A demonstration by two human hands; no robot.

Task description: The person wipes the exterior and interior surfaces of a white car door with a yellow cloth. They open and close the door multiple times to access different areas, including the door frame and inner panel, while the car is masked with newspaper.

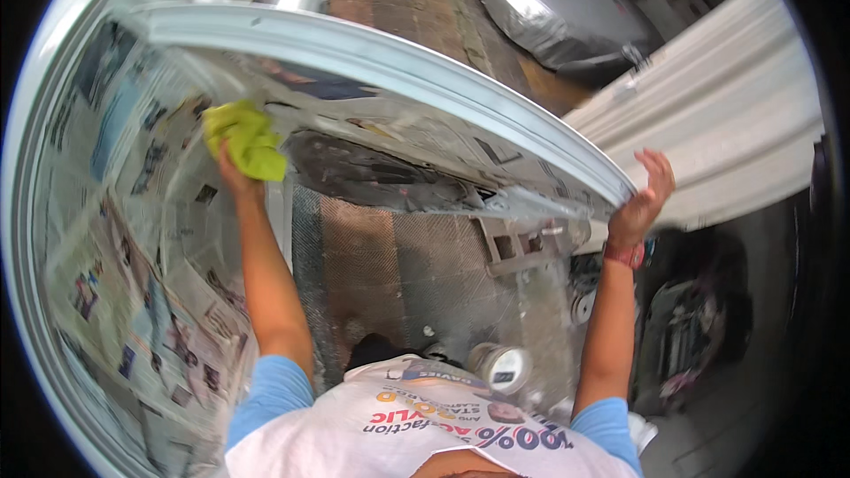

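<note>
My left hand (232, 173) is closed on a crumpled yellow-green cloth (247, 139), beside the hinge side of a car door. Its fingers are mostly hidden by the cloth. The pale bluish-white door (381, 40) swings out across the view, newspaper covering part of its inner side. A smeared dark grey panel (381, 174) shows low on that inner side. At the door's far right end, my right hand (639, 202) rests its palm against the edge, fingers stretched out and apart. A red band (625, 253) circles the right wrist.
Newspaper sheets (168, 301) mask the door opening on my left. A lidded white tub (505, 369) and a hollow block (509, 245) stand on the floor. A silver-covered bulky object (558, 13) lies beyond the door, and a ribbed whitish panel (735, 115) stands at the right.
</note>
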